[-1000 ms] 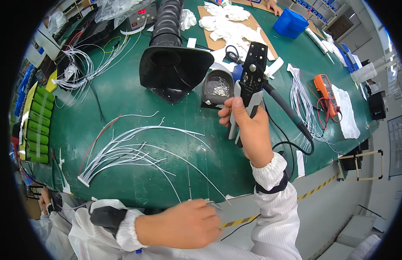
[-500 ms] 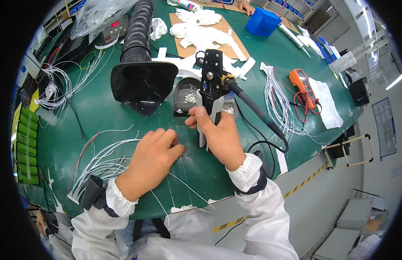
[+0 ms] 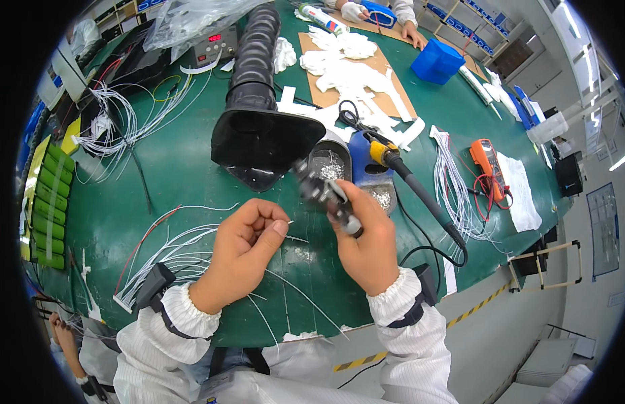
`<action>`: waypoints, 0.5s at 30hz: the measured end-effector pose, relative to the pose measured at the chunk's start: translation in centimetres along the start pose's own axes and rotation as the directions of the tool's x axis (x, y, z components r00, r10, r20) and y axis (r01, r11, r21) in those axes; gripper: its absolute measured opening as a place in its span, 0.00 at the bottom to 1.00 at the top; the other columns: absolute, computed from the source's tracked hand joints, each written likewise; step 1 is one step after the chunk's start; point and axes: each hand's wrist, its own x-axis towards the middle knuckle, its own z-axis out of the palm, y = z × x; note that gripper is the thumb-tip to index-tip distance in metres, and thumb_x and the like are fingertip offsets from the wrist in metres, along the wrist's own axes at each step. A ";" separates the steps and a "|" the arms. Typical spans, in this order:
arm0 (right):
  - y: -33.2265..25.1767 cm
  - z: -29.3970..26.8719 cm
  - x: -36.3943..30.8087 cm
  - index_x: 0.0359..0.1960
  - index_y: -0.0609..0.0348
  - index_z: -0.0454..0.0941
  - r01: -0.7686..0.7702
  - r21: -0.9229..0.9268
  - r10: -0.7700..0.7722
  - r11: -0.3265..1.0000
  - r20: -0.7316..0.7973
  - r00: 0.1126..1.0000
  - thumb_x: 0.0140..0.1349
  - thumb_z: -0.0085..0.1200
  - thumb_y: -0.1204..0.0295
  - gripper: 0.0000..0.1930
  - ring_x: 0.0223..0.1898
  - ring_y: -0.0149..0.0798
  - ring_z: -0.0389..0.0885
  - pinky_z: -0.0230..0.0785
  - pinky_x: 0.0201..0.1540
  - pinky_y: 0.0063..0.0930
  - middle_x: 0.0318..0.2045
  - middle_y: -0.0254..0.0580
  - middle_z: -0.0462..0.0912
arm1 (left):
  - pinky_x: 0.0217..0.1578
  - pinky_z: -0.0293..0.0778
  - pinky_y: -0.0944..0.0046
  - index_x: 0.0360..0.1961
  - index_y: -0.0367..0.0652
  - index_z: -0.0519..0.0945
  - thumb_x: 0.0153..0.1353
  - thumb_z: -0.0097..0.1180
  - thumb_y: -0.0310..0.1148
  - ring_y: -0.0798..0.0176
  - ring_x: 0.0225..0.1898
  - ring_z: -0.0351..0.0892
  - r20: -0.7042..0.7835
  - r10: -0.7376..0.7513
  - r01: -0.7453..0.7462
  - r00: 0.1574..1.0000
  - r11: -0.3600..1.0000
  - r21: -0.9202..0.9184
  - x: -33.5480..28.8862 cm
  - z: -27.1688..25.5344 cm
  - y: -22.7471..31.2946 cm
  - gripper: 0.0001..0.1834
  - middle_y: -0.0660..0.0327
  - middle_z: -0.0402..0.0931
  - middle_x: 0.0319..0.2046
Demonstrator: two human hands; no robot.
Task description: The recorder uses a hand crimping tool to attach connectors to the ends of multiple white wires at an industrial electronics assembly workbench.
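Observation:
My left hand (image 3: pixel 248 248) is closed in a pinch on a thin white wire, whose short end pokes out past the thumb and forefinger. Under and beside that wrist lies a bundle of white wires (image 3: pixel 167 261) with one red strand; several loose ends stretch toward the table's front edge. In my right hand (image 3: pixel 369 244) is a wire stripper (image 3: pixel 322 192), smeared by motion, its head tilted up and left toward the black fume hood. Its jaws are too blurred to read, and they are apart from the wire end.
A black fume extraction hose (image 3: pixel 252 74) ends just beyond my hands. Behind the stripper, a soldering iron (image 3: pixel 400 165) rests in a blue stand (image 3: pixel 363 158) beside a tray of solder scraps (image 3: pixel 331 168). Rightward are another wire bundle (image 3: pixel 450 182) and an orange multimeter (image 3: pixel 486 161). A co-worker's hand (image 3: pixel 412 34) is at the far edge.
My left hand has rolled thumb-up, bringing the wire end into sight. The stripper has swung from upright to tilted left. The whole view has shifted, showing more of the co-worker.

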 end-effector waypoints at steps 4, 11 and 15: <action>-1.1 0.9 -0.2 0.61 0.63 0.73 0.127 -0.189 -0.132 0.974 -0.014 0.991 0.42 0.59 0.88 0.37 0.57 0.54 0.78 0.76 0.54 0.42 0.55 0.50 0.79 | 0.41 0.72 0.72 0.49 0.35 0.77 0.68 0.55 0.22 0.76 0.40 0.76 -0.002 0.040 -0.040 0.999 0.994 -0.098 -0.3 -0.2 -0.4 0.09 0.66 0.80 0.39; -1.6 1.0 0.1 0.61 0.69 0.72 0.227 -0.306 -0.239 0.925 -0.003 0.971 0.43 0.63 0.87 0.36 0.59 0.56 0.75 0.76 0.55 0.42 0.56 0.54 0.76 | 0.48 0.74 0.70 0.49 0.36 0.77 0.60 0.57 0.13 0.73 0.44 0.79 -0.034 0.048 -0.046 0.998 0.998 0.051 -0.3 0.1 -0.4 0.16 0.64 0.82 0.42; -1.5 1.3 0.0 0.61 0.69 0.72 0.224 -0.307 -0.237 0.925 -0.006 0.972 0.43 0.63 0.86 0.36 0.59 0.56 0.75 0.75 0.55 0.42 0.55 0.54 0.76 | 0.47 0.74 0.69 0.48 0.35 0.77 0.59 0.57 0.13 0.72 0.44 0.79 -0.079 0.035 -0.038 0.996 0.999 -0.030 -0.4 0.1 -0.4 0.16 0.62 0.82 0.41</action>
